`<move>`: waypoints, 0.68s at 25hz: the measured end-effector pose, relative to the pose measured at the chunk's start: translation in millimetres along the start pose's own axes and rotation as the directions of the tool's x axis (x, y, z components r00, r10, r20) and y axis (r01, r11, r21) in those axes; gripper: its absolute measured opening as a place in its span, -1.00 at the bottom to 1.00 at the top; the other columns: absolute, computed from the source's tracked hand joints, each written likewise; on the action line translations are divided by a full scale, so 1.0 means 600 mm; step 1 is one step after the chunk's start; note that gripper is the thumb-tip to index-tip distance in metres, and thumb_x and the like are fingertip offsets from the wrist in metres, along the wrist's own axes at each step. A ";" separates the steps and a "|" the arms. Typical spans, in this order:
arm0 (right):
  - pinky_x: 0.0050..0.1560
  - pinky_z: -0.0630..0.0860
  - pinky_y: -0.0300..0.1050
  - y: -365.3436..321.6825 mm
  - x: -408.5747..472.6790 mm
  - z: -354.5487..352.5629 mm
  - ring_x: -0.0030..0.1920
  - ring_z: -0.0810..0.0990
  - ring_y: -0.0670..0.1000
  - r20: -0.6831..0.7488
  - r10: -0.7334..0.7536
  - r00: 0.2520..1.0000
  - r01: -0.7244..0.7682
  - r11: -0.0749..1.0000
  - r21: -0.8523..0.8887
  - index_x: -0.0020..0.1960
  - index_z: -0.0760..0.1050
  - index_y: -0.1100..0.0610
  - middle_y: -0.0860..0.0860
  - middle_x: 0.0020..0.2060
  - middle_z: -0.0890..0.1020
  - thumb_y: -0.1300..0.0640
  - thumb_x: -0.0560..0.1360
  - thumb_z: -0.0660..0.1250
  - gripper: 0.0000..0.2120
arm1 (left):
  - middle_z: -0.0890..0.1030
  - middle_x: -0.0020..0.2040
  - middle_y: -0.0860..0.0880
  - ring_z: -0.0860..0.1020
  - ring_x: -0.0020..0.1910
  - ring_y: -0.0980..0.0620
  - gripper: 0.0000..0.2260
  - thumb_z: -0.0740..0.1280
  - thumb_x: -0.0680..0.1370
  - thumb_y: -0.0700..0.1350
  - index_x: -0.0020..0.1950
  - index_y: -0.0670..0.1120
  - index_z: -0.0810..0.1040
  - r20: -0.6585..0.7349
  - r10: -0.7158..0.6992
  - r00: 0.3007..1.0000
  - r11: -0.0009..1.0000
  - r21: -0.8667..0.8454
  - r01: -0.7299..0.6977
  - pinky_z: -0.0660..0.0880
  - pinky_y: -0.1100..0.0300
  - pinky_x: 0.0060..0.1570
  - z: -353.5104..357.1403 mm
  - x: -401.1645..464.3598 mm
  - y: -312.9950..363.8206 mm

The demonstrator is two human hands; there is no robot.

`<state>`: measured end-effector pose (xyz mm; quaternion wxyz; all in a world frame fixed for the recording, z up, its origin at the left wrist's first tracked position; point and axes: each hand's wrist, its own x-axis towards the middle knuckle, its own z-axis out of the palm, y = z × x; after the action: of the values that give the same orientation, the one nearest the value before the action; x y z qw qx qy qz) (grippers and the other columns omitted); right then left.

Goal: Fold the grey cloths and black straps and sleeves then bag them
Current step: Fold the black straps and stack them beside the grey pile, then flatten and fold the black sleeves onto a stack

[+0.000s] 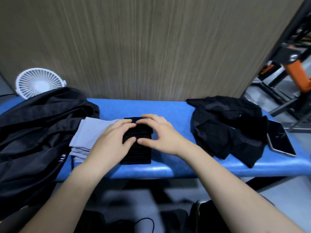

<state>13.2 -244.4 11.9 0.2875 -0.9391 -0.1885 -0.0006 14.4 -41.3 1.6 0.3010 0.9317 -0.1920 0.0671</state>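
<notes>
The big black bag [33, 128] is slumped far left, grey cloths [89, 137] stacked beside it. The black stack [137, 148] mid-bench is pinched by the left hand [111, 140] and right hand [159, 135], fingers curled. It could probably get toppled if pressed unevenly; folds look neat, flat, ribbed.

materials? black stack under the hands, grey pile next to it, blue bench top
Black stack: looks like ribbed knit fabric, matte; fine cross lines show. Grey pile: soft, smooth cloth, matte, layered folded edges. Blue bench top: probably vinyl over padding; rounded edge with glossy highlights.
</notes>
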 end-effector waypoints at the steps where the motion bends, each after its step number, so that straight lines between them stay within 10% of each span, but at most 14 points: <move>1: 0.45 0.28 0.19 0.001 -0.001 0.004 0.45 0.33 0.08 0.040 0.008 0.999 -0.007 1.000 -0.017 0.45 0.39 -0.07 -0.03 0.47 0.37 -0.23 0.46 0.36 -0.40 | 0.50 0.38 0.04 0.46 0.37 -0.04 -0.61 0.44 0.52 -0.13 0.36 -0.03 0.55 0.023 -0.007 1.000 1.000 0.029 0.006 0.34 0.00 0.42 0.002 0.000 -0.004; 11: 0.45 0.26 0.17 0.022 -0.019 -0.023 0.46 0.31 0.09 0.001 0.010 1.000 -0.010 0.999 -0.031 0.47 0.37 -0.03 0.00 0.45 0.37 -0.15 0.52 0.41 -0.42 | 0.57 0.25 0.14 0.51 0.24 -0.03 -0.56 0.20 0.44 0.23 0.23 0.13 0.59 -0.067 0.064 0.996 0.996 0.068 -0.060 0.40 -0.11 0.30 -0.008 0.010 0.047; 17: 0.38 0.35 0.16 0.071 -0.071 -0.072 0.33 0.43 0.03 -0.069 0.045 0.997 -0.050 0.995 -0.083 0.37 0.43 -0.07 -0.07 0.28 0.50 -0.31 0.45 0.30 -0.43 | 0.58 0.23 0.15 0.47 0.26 0.02 -0.68 0.30 0.47 0.11 0.19 0.11 0.62 -0.131 0.149 0.980 0.988 0.049 -0.143 0.24 0.14 0.25 0.033 0.037 0.102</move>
<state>-6.5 -314.9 20.3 0.2536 -0.9540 -0.1562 -0.0334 10.6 -105.2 23.8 0.2892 0.9142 -0.2378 0.1554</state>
